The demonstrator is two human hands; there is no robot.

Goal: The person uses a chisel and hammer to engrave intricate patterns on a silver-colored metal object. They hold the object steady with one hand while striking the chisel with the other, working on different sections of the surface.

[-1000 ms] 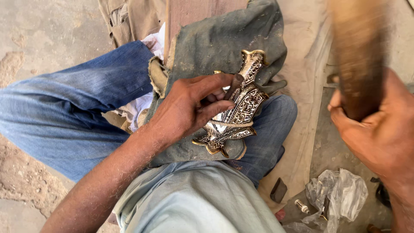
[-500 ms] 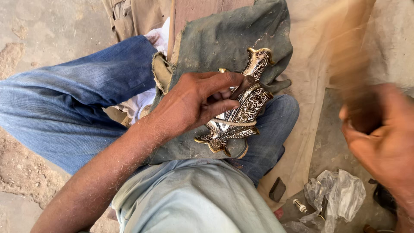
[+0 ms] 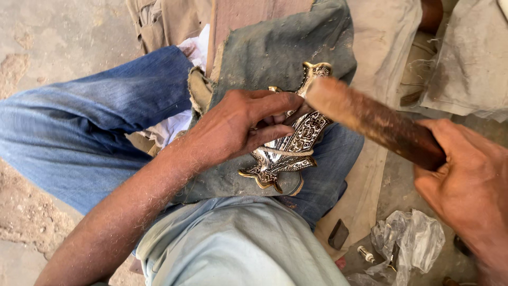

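The metal ornament, a flat piece with black-and-silver scrollwork and a gold edge, lies on a worn grey-green cloth spread over the person's lap; its long axis runs on a slant, from its narrow tip up and away from the body down to its broad scalloped end nearer the waist. The left hand rests on top of it, fingers half-curled and closed down over its middle, thumb stretched toward the narrow tip; what the fingertips pinch beneath them is hidden, so whether a small tool stands there cannot be told. The ornament sits directly under this hand and just beyond its fingertips on the thumb side.

The wooden mallet comes in from the other side; its pale blunt end hangs just beside the left thumb and over the upper part of the ornament, touching or a hair above, the view does not settle which. Its long axis slopes down and back to the right hand, which is wrapped tight round the dark handle end, well apart from the ornament. So the left hand is the nearer by far; the right reaches it only through the mallet.

Beneath the cloth are blue jeans; below the right hand, on the ground, a crumpled plastic bag.
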